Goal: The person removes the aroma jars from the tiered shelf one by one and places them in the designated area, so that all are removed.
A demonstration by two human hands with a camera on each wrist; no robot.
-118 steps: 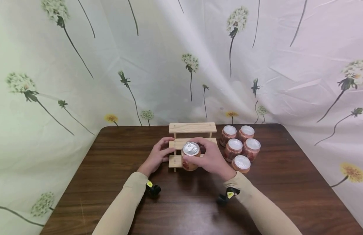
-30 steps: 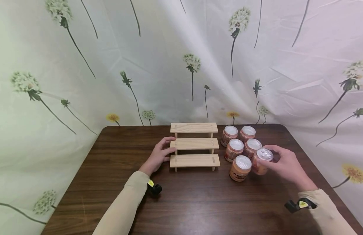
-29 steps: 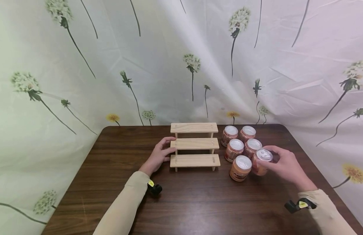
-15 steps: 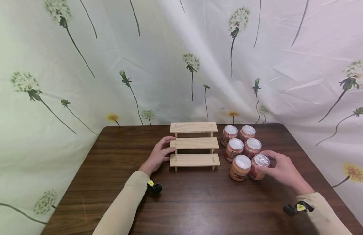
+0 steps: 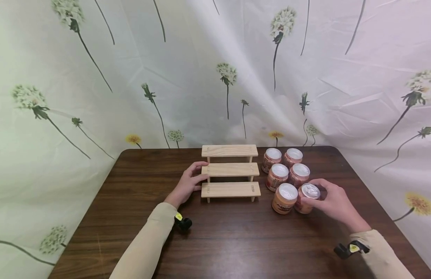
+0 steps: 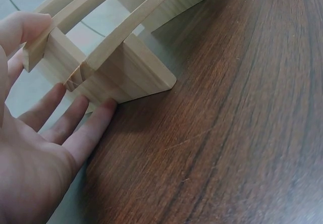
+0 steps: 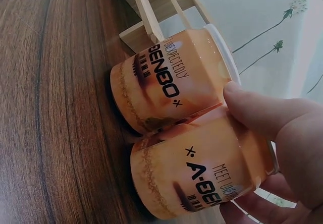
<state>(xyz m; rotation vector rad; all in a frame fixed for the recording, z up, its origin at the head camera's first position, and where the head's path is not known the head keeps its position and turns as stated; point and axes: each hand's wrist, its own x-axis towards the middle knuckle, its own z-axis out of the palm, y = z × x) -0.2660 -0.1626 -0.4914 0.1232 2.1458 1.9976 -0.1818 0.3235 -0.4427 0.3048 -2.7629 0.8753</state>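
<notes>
With thumb and fingers round its upper part, my right hand (image 5: 335, 201) holds an orange-pink drink can (image 5: 306, 199) with a pull-tab top. The can stands upright on the table, beside a similar can (image 5: 284, 198) at the front of the group; their sides touch or nearly touch in the right wrist view. My left hand (image 5: 187, 184) touches the left end of a three-step wooden rack (image 5: 231, 190). In the left wrist view its fingers (image 6: 81, 128) reach out straight against the rack's side panel, and the thumb lies on a shelf end. The rack's shelves are bare.
Several more cans with silvery-white tops, including one at the front left of the group (image 5: 278, 177), stand in two columns right of the rack. The dark wooden table (image 5: 215, 240) meets a flower-print cloth (image 5: 187, 77) behind and at both sides.
My right hand has carried the can from in front of the rack to the right, then lowered it beside the front can. The left hand keeps its place on the rack.
</notes>
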